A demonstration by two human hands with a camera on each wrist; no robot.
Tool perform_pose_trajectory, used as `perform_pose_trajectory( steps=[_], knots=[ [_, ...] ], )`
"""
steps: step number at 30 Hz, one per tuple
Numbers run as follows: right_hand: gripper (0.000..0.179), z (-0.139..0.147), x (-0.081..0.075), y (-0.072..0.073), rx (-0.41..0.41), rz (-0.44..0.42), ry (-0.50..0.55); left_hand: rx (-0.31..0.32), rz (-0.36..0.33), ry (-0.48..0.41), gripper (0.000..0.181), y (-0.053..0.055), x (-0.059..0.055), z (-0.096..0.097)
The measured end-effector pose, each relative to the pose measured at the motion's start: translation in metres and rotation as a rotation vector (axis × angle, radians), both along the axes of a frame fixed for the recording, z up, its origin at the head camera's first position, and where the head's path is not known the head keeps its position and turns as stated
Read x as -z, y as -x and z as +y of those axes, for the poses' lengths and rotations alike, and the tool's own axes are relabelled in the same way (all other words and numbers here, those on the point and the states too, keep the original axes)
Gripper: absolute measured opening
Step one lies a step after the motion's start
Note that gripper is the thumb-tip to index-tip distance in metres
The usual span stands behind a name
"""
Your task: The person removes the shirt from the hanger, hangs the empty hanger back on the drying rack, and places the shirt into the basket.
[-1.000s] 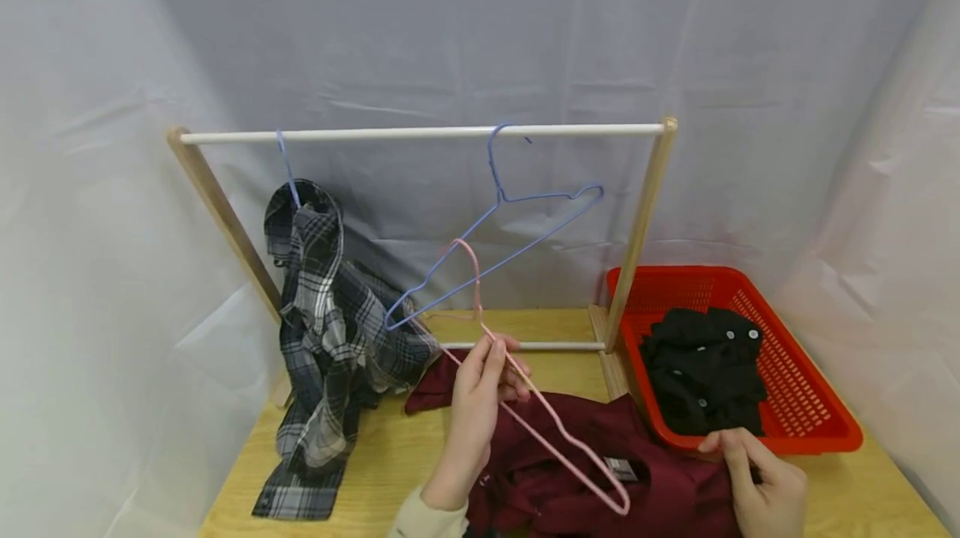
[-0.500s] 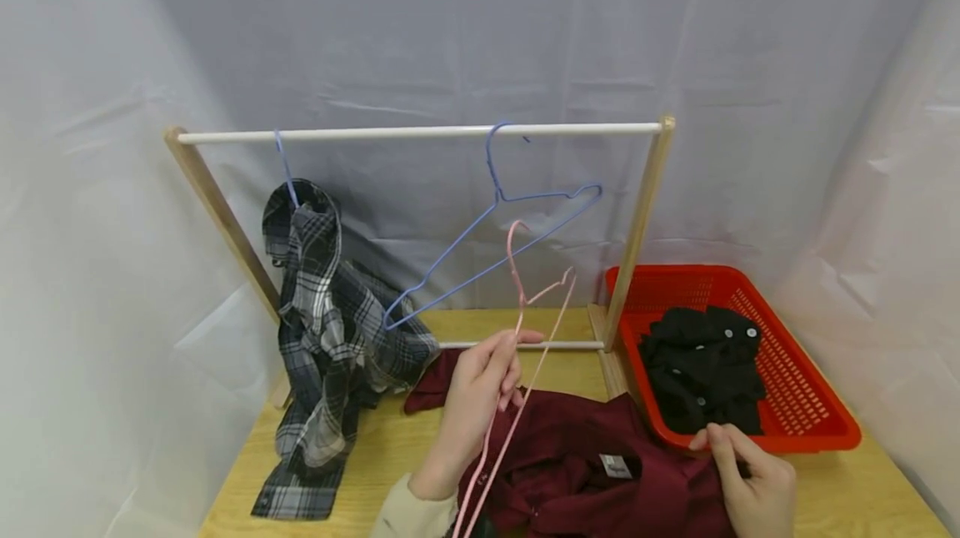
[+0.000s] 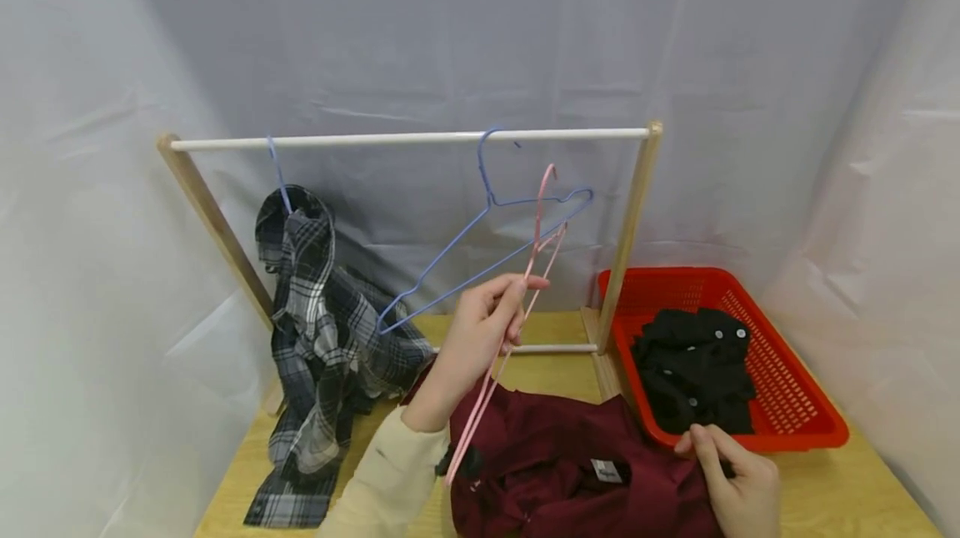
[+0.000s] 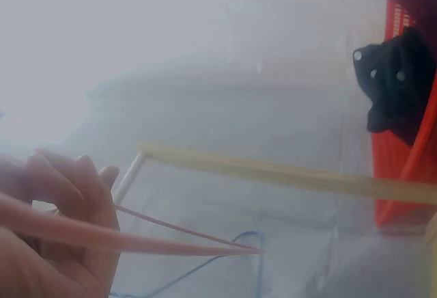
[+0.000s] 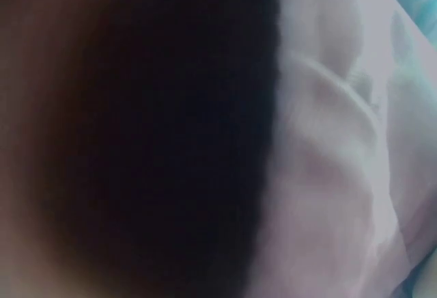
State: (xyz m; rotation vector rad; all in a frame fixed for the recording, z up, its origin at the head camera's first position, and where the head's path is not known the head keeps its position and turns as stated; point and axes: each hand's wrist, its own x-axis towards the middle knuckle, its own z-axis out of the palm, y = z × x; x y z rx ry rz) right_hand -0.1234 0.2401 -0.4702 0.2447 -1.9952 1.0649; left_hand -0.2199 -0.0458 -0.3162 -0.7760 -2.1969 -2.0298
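In the head view my left hand (image 3: 483, 321) pinches a pink wire hanger (image 3: 539, 208) just below its hook. The hanger is turned nearly edge-on, hook up, its lower end over a maroon shirt (image 3: 562, 429). That shirt lies loosely spread on the table with a white label at its collar. My right hand (image 3: 738, 480) pinches the shirt's right side between thumb and curled fingers, beside the basket. In the left wrist view the pink hanger (image 4: 171, 247) runs out from my fingers. Only a dark blur and pale cloth show in the right wrist view.
Behind the hands stands a rack with a white rail (image 3: 375, 139). A blue hanger (image 3: 491, 203) hangs bare from it, and a grey plaid shirt (image 3: 307, 338) hangs at its left. The red basket (image 3: 813, 388) on the right holds a black buttoned garment (image 3: 697, 367).
My left hand has turned the pink hanger from lying slanted to nearly edge-on and raised it toward the rack. My right hand stays at the shirt's right side.
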Motion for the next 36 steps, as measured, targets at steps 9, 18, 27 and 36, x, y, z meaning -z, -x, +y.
perform_pose_trajectory(
  steps=[9, 18, 27, 36],
  knots=[
    [0.033, -0.006, 0.000, -0.001, -0.006, -0.009, -0.047, 0.016, 0.083, -0.009, 0.034, 0.032, -0.034, 0.009],
    [0.039, -0.012, 0.001, -0.001, -0.013, -0.014, -0.058, 0.081, -0.008, -0.010, 0.034, 0.067, -0.048, 0.018],
    [0.038, -0.014, 0.000, -0.002, -0.019, -0.016, -0.065, 0.049, -0.100, 0.003, 0.036, 0.087, -0.042, 0.019],
    [0.039, -0.016, 0.002, -0.003, -0.007, -0.044, -0.070, 0.117, -0.157, 0.092, 0.035, 0.091, -0.023, 0.013]
  ],
)
